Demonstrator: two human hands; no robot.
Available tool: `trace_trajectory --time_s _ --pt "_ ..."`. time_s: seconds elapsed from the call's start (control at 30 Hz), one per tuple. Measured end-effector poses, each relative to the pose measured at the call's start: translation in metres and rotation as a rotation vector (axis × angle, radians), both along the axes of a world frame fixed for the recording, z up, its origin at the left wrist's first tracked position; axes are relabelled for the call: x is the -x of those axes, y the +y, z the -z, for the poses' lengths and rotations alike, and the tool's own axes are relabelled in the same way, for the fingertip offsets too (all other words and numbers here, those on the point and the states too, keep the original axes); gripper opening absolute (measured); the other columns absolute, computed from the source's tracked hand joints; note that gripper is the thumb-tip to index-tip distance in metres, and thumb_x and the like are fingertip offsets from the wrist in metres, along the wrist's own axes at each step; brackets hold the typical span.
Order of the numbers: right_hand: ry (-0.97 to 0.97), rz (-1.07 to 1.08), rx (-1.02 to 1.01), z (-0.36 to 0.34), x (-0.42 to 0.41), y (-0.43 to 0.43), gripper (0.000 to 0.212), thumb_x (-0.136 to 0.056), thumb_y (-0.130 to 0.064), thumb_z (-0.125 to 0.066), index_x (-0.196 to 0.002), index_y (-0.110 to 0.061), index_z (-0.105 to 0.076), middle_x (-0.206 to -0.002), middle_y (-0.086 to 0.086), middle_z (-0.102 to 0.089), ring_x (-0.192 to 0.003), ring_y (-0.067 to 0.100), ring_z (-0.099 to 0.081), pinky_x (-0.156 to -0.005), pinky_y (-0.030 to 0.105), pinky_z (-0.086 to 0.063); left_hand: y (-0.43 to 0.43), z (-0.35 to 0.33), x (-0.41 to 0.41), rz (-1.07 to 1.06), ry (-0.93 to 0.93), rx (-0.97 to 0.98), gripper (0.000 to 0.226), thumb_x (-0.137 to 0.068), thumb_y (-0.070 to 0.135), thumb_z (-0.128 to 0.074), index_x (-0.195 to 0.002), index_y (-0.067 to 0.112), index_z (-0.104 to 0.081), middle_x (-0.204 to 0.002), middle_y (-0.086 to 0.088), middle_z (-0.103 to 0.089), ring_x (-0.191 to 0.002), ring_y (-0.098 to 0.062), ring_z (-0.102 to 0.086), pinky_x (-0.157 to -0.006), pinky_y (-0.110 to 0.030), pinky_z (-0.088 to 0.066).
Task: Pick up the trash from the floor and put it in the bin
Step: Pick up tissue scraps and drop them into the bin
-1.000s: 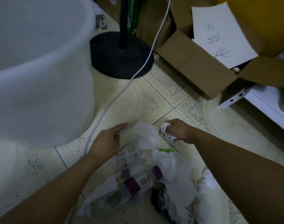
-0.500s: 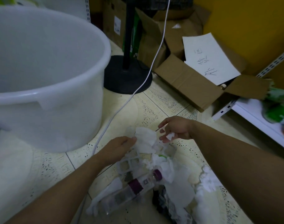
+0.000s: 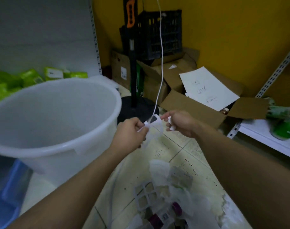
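At three o'clock from the round white plastic bin [image 3: 58,146], the now raised left hand [image 3: 129,135] and right hand [image 3: 182,123] pinch a thin white plastic strip [image 3: 155,129] above floor litter [image 3: 165,195].

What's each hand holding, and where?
Left hand pinches a plastic piece at its top end; right hand curls round a tissue wad.

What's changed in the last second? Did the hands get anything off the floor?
Both hands rose from the floor pile to beside the bin's rim. The left hand, earlier only touching the pile, now pinches a white scrap lifted clear of the floor. The right hand keeps gripping its tissue wad. The bin and the remaining trash pile stayed put.
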State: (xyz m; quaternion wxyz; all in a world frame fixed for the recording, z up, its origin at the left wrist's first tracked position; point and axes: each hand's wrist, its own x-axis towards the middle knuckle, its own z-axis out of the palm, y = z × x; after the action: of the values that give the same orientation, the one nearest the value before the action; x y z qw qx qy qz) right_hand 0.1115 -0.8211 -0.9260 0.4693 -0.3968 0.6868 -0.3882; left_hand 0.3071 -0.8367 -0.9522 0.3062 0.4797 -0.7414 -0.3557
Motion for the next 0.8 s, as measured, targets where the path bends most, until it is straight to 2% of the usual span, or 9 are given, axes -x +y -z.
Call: trace_trajectory --time_s 0.17,0.27,0.33,0.43,0.5,0.53,0.6,0.7,0.8 --pt "-0.09 -0.071 0.266 -0.042 -0.033 -0.024 0.027 -0.094 0.0 -0.044 -0.119 -0.007 -0.049 -0.103 0.017 -0.062 -0.074 0.02 -0.07 -0.06 0.027 -0.059 -0.029 -0.084 -0.031 -0.086 -0.257 0.278 0.029 -0.088 0.041 -0.056 -0.066 0.022 -0.06 -0.058 0.001 -0.065 -0.045 -0.013 -0.062 -0.05 -0.027 -0.053" --pt "0.151 -0.121 0.384 -0.055 -0.067 -0.038 0.021 -0.094 -0.013 -0.054 -0.114 -0.015 -0.048 -0.095 0.01 -0.068 -0.072 0.019 -0.071 -0.064 0.033 -0.059 -0.054 -0.109 -0.075 -0.187 -0.445 0.285 0.03 -0.089 0.037 -0.053 -0.067 0.019 -0.064 -0.057 -0.001 -0.066 -0.052 -0.017 -0.065 -0.059 -0.031 -0.056" --pt "0.317 -0.145 0.508 -0.058 -0.092 -0.048 0.011 -0.089 -0.021 -0.061 -0.099 -0.021 -0.056 -0.086 -0.001 -0.068 -0.075 0.015 -0.067 -0.062 0.03 -0.051 -0.069 -0.113 -0.11 -0.254 -0.586 0.295 0.028 -0.085 0.033 -0.052 -0.071 0.014 -0.067 -0.068 -0.007 -0.07 -0.068 -0.026 -0.067 -0.067 -0.033 -0.055" --pt "0.489 -0.247 0.549 -0.054 -0.128 -0.061 0.023 -0.083 -0.037 -0.066 -0.103 -0.026 -0.062 -0.095 -0.003 -0.066 -0.089 0.016 -0.062 -0.069 0.029 -0.047 -0.079 -0.106 -0.151 -0.339 -0.74 0.252 0.03 -0.083 0.036 -0.054 -0.099 0.017 -0.069 -0.101 -0.013 -0.072 -0.096 -0.031 -0.065 -0.083 -0.036 -0.053" --pt "0.737 -0.346 0.449 -0.045 -0.145 -0.069 0.055 -0.078 -0.051 -0.066 -0.127 -0.029 -0.053 -0.125 0.004 -0.057 -0.117 0.026 -0.052 -0.093 0.041 -0.044 -0.078 -0.099 -0.165 -0.327 -0.808 0.193 0.048 -0.085 0.042 -0.056 -0.126 0.017 -0.056 -0.124 -0.012 -0.063 -0.113 -0.03 -0.058 -0.095 -0.038 -0.048" --pt "0.814 -0.385 0.389 -0.041 -0.15 -0.071 0.07 -0.076 -0.058 -0.065 -0.136 -0.031 -0.043 -0.139 0.006 -0.047 -0.129 0.03 -0.041 -0.104 0.047 -0.035 -0.078 -0.094 -0.167 -0.308 -0.814 0.196 0.055 -0.084 0.044 -0.057 -0.132 0.017 -0.05 -0.131 -0.011 -0.059 -0.118 -0.03 -0.055 -0.099 -0.039 -0.046" --pt "0.787 -0.405 0.326 -0.037 -0.153 -0.073 0.084 -0.073 -0.063 -0.065 -0.144 -0.033 -0.032 -0.15 0.006 -0.032 -0.138 0.032 -0.028 -0.113 0.054 -0.023 -0.077 -0.088 -0.163 -0.258 -0.763 0.257 0.056 -0.083 0.048 -0.058 -0.131 0.019 -0.05 -0.133 -0.009 -0.056 -0.12 -0.029 -0.053 -0.1 -0.042 -0.044" --pt "0.699 -0.347 0.332 -0.039 -0.136 -0.07 0.083 -0.073 -0.057 -0.069 -0.143 -0.032 -0.033 -0.147 0.005 -0.036 -0.134 0.03 -0.035 -0.111 0.055 -0.029 -0.071 -0.086 -0.136 -0.127 -0.679 0.388 0.048 -0.082 0.049 -0.057 -0.123 0.023 -0.056 -0.126 -0.005 -0.06 -0.116 -0.024 -0.055 -0.099 -0.04 -0.045" --pt "0.75 -0.305 0.261 -0.036 -0.104 -0.06 0.081 -0.075 -0.046 -0.072 -0.144 -0.03 -0.033 -0.146 0.007 -0.038 -0.132 0.031 -0.039 -0.11 0.053 -0.034 -0.059 -0.08 -0.095 -0.046 -0.589 0.462 0.045 -0.083 0.049 -0.057 -0.121 0.026 -0.057 -0.123 0.001 -0.061 -0.112 -0.019 -0.055 -0.096 -0.036 -0.047"
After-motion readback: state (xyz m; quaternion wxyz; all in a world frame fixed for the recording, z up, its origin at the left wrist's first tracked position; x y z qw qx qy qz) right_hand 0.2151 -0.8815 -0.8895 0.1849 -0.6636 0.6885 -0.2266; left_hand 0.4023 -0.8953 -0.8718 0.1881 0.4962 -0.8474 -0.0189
